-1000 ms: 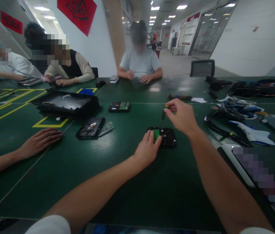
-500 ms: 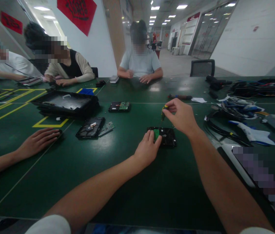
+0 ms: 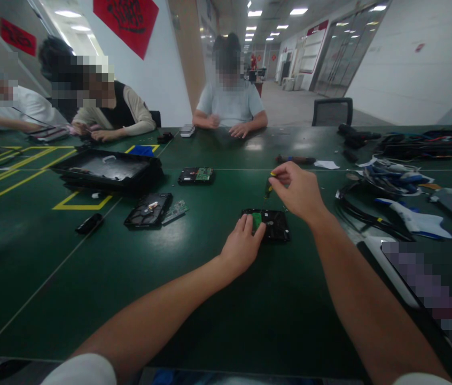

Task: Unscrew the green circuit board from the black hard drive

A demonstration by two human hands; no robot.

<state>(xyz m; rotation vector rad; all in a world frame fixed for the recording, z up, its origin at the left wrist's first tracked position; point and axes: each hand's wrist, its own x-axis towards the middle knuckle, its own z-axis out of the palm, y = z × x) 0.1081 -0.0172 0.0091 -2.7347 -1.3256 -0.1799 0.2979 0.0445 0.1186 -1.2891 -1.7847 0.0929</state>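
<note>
A black hard drive (image 3: pixel 277 225) with a green circuit board (image 3: pixel 256 220) lies flat on the dark green table in front of me. My left hand (image 3: pixel 242 241) grips its left end, fingertips over the board and thumb along the near side. Above the drive's far edge, my right hand (image 3: pixel 296 191) pinches a small black-and-yellow screwdriver (image 3: pixel 268 187) upright between thumb and fingers. Its thin shaft is too faint to follow, so I cannot tell whether the tip touches the drive.
Another hard drive (image 3: pixel 196 175), an opened drive (image 3: pixel 148 210) and a loose circuit board (image 3: pixel 176 212) lie further left, before a black tray (image 3: pixel 106 168). A dark mouse-like object (image 3: pixel 88 223) rests at left. Cables (image 3: pixel 394 179) and a laptop (image 3: pixel 406 278) occupy the right. Several people sit opposite.
A co-worker's hand at the left has left the view, uncovering the dark mouse-like object. My two hands and the drive stay almost where they were.
</note>
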